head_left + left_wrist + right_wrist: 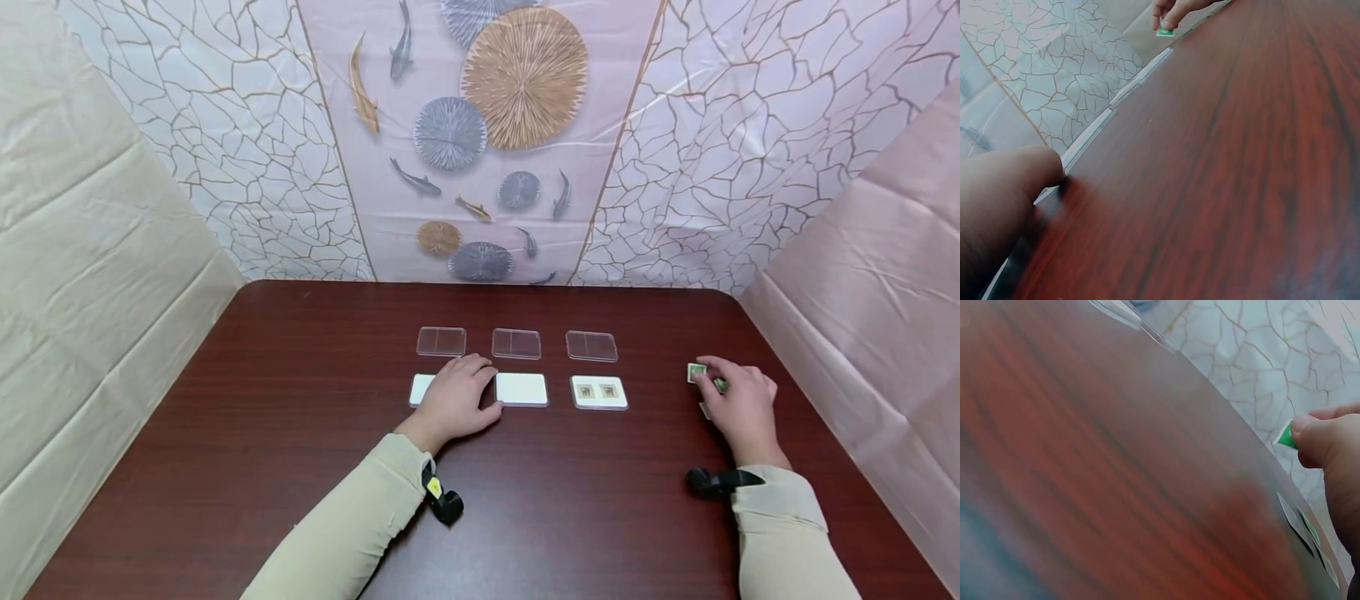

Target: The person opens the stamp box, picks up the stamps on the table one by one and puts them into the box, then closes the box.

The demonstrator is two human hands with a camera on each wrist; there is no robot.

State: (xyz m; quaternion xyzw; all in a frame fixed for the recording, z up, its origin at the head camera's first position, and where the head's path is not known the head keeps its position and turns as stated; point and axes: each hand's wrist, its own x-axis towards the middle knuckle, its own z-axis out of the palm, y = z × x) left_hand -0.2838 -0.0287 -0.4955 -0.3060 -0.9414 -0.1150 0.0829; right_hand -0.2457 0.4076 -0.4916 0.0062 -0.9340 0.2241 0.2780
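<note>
Reddish-brown wood grain covers the tabletop (322, 467), whose rear edge meets a patterned backdrop (660, 167); a wide stretch of it lies between the rightmost white tray (599, 404) and the right hand (745, 406), which is near the table's right edge. That hand pinches a small green-faced card (696, 367) between thumb and finger. The left hand (457, 396) lies over part of the leftmost white tray (420, 390), thumb spread from its fingers and near the middle white tray (522, 389); whether it presses down, I cannot tell. Two small square pictures (586, 391) sit side by side in the rightmost tray. Behind the trays, three transparent lids (517, 343) form a row, just apart from one another. Both wrist views show the card held off the wood; the right one also reveals loose cards (1296, 520) lying close together, mostly hidden from the head view by the hand.
</note>
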